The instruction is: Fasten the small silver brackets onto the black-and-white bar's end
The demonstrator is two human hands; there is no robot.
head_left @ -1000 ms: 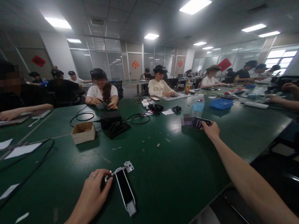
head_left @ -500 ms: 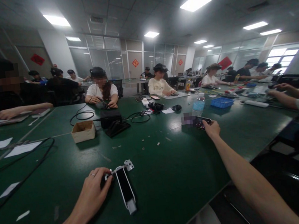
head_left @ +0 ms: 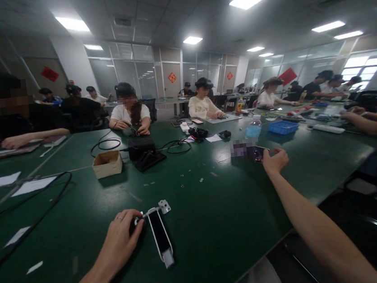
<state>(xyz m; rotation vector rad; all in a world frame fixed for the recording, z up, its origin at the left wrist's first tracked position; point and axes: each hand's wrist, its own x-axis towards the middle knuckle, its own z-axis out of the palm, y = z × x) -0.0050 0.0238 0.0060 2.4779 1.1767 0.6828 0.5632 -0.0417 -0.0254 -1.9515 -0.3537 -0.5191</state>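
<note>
My left hand [head_left: 121, 240] rests on the green table [head_left: 218, 220] with its fingers curled round the near end of a long black part in a silver bracket [head_left: 160, 235], which lies flat on the table. A ring shows on one finger. My right arm stretches far out to the right, and my right hand [head_left: 274, 160] is closed on the edge of a phone [head_left: 259, 153] with a lit screen that lies on the table.
A small cardboard box [head_left: 107, 164], a black unit [head_left: 141, 147] with cables, loose small screws [head_left: 200, 179], a water bottle [head_left: 252, 130] and a blue tray [head_left: 282, 127] stand further back. Paper slips and a black cable [head_left: 29, 214] lie at left. Several seated people work around the tables.
My right hand has shifted a little to the right and curled its fingers onto the phone's edge. The left hand and the bracket part have stayed put.
</note>
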